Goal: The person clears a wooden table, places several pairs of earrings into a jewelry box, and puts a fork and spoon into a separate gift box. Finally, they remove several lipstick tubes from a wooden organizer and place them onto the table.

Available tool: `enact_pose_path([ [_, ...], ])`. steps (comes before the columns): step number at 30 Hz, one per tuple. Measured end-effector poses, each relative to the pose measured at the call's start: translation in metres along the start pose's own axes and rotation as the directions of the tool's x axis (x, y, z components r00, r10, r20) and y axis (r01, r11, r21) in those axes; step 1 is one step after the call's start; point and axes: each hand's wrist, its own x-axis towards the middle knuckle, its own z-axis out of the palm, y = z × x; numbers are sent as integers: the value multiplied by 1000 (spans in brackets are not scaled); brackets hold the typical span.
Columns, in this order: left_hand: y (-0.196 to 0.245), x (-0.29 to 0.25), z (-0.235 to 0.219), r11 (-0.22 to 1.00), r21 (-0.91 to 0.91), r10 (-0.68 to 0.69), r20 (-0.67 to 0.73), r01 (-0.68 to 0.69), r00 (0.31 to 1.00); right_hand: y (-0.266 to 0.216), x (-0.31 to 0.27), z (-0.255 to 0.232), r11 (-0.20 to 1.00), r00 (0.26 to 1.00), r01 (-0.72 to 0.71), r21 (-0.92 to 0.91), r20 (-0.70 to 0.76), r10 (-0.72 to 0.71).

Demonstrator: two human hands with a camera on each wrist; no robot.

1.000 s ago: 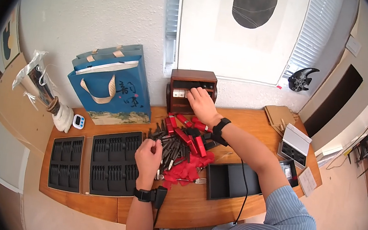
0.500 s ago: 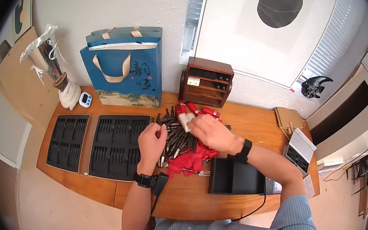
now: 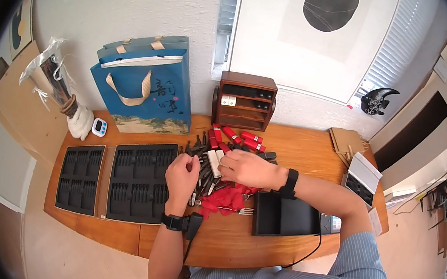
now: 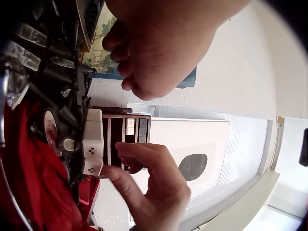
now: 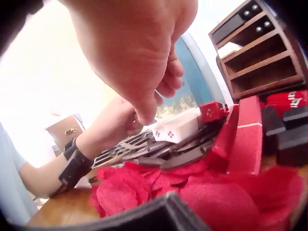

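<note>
Two long white blocks with small dark clover marks on their ends (image 3: 213, 162) lie side by side on a pile of dark slim pieces (image 3: 199, 148). My right hand (image 3: 253, 169) is at their right side. In the left wrist view its thumb and index finger stand apart, the thumb tip close by the marked end of a white block (image 4: 92, 166). My left hand (image 3: 181, 179) hovers left of the pile with fingers loosely curled, and nothing shows in it. Red blocks (image 3: 231, 135) lie behind, and crumpled red petals (image 5: 132, 190) in front.
A small wooden shelf (image 3: 243, 122) at the back holds white and black blocks. Black slotted trays (image 3: 141, 182) lie left, a black open box (image 3: 267, 213) right, and a fork (image 3: 246, 211) near it. A blue paper bag (image 3: 146, 89) stands behind the trays.
My right hand has come from the wooden shelf toward me with the white blocks, which now lie on the pile. My left hand has stayed about where it was.
</note>
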Motion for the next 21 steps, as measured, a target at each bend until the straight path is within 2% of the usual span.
enact_pose_path([
  [2, 1, -1, 1, 1000, -11, 12, 6, -12, 1000, 15, 0, -3, 998, 997, -68, -5, -46, 68],
  [3, 3, -1, 1, 1000, -14, 15, 8, -15, 1000, 24, -1, -6, 985, 985, -172, -27, -18, 171],
  [5, 9, -2, 0, 999, -24, 25, 28, -25, 999, 44, -2, -5, 912, 912, -397, -99, -153, 380],
  [7, 9, -3, 0, 999, -27, 32, 33, -31, 999, 67, -7, -7, 839, 840, -524, -146, -252, 481],
  [8, 9, -3, 1, 999, -25, 32, 34, -31, 999, 79, -13, -4, 804, 830, -548, -228, -268, 490],
  [9, 10, -3, 1, 999, -27, 36, 33, -35, 999, 88, -19, -1, 803, 829, -549, -232, -269, 489],
  [11, 10, -3, 0, 999, -32, 27, 26, -26, 999, 100, -29, 3, 724, 831, -547, -421, -166, 531],
  [12, 9, -3, 0, 999, -33, 28, 24, -27, 999, 104, -34, 5, 726, 851, -500, -473, -114, 512],
  [15, 9, -2, -1, 999, -33, 33, 21, -33, 999, 112, -42, 16, 760, 885, -458, -460, -160, 437],
  [19, 7, -2, 0, 999, -22, 43, 16, -43, 999, 112, -46, 12, 749, 884, -454, -482, -143, 444],
  [21, 7, -2, 1, 998, -28, 49, 19, -49, 999, 111, -46, 8, 781, 900, -430, -454, -140, 414],
])
